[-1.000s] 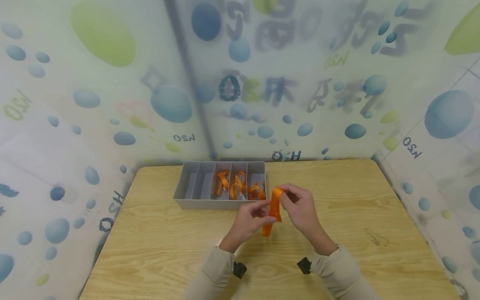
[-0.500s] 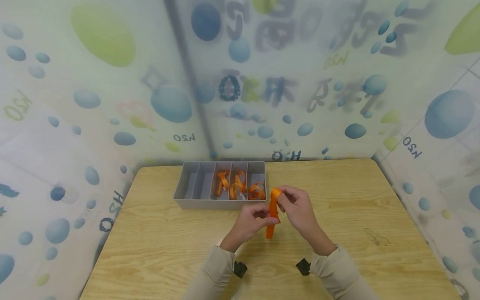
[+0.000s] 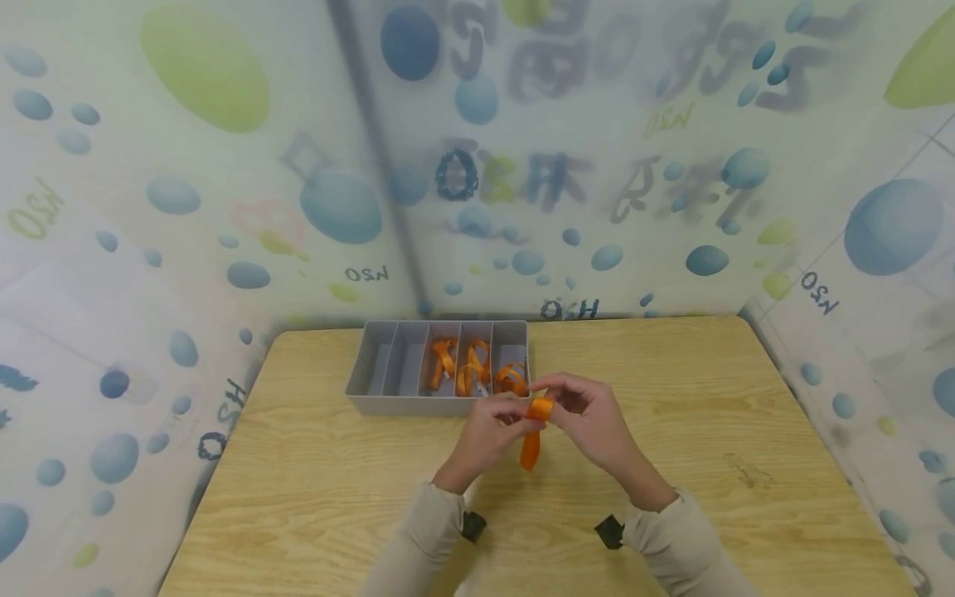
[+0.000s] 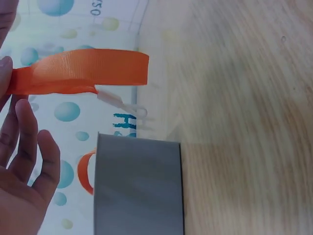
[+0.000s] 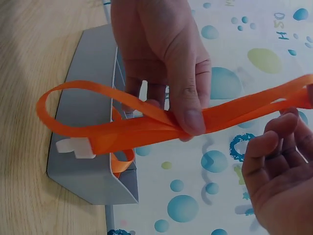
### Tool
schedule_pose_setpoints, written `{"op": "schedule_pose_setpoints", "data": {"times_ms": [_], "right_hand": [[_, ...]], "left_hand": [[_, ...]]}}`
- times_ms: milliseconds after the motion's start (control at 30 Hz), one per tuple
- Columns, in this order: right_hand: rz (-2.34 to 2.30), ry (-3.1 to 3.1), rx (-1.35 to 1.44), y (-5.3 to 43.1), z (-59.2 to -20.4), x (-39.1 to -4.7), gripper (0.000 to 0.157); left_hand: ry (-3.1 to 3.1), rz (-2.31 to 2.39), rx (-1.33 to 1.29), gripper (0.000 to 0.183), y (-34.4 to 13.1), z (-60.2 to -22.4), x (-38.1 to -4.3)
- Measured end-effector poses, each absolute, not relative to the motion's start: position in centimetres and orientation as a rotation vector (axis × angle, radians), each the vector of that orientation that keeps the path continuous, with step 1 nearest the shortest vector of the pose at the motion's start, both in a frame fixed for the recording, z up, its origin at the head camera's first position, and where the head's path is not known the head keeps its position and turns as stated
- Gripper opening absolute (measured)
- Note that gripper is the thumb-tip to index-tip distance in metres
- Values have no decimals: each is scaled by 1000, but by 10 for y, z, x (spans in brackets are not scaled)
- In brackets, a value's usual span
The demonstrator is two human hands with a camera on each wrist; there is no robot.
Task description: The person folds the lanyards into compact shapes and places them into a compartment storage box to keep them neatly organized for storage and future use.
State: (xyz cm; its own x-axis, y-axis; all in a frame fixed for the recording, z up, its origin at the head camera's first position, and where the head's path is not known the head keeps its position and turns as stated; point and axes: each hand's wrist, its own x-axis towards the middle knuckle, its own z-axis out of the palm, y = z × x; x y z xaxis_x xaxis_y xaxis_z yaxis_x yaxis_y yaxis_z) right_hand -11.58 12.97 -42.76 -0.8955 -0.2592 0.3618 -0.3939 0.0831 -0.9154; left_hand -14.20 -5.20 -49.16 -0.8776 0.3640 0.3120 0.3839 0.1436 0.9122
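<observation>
Both hands hold an orange lanyard above the table, in front of the divided box. My left hand pinches the folded strap partway along, its thumb pressed on it in the right wrist view. My right hand pinches the upper end of the strap, close beside the left fingers. The strap's lower part hangs in a loop, with a white plastic clip at its side. In the left wrist view, the other fingers of my left hand are spread below the strap.
A grey box with several compartments stands at the back of the wooden table. Coiled orange lanyards lie in its three right-hand compartments. A wall printed with blue and green spots rises behind the table.
My right hand has lowered the strap's upper end towards my left hand, so the tall upper loop is now a short fold. My left hand has risen slightly, and the hands are closer together.
</observation>
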Motion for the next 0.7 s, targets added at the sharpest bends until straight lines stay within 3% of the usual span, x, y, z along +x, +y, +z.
{"op": "schedule_pose_setpoints", "data": {"times_ms": [233, 700], "right_hand": [[1934, -2354, 677, 130, -430, -115, 33], [1934, -2470, 586, 130, -445, -113, 71]], "left_hand": [[-2427, -1822, -630, 8, -58, -468, -142], [-2349, -1773, -528, 9, -63, -464, -157]]}}
